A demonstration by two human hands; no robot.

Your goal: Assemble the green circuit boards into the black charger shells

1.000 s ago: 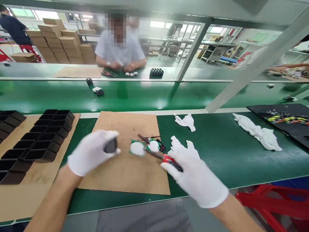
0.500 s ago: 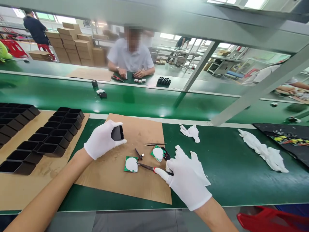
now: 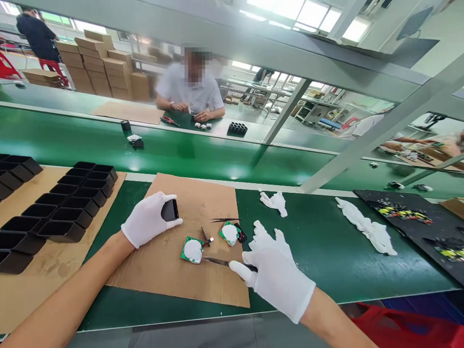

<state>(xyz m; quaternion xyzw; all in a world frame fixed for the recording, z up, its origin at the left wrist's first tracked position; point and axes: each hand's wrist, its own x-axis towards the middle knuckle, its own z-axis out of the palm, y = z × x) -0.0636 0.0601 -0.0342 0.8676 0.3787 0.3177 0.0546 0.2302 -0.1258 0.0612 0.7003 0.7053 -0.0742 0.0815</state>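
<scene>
My left hand (image 3: pixel 148 220), in a white glove, is closed around a small black housing (image 3: pixel 169 210) held above the brown cardboard sheet (image 3: pixel 174 280). In a white glove too, my right hand (image 3: pixel 277 278) grips a pair of cutters (image 3: pixel 221 262) whose tips rest by a green circuit board with a white disc (image 3: pixel 192 250). A second such board (image 3: pixel 229 233) lies just beyond, next to thin tweezers (image 3: pixel 224 220) and a small dark tool (image 3: pixel 205 237).
Rows of black open housings (image 3: pixel 58 208) stand on cardboard at the left. White gloves (image 3: pixel 274 201) and a white cloth (image 3: pixel 366 230) lie on the green bench; a black mat with parts (image 3: pixel 409 215) is at the right. Across the conveyor (image 3: pixel 181 150) a person works seated.
My view has tilted upward. My left hand lifted the black housing off toward the left. The cutters settled with their tips at the near circuit board; the boards now lie apart.
</scene>
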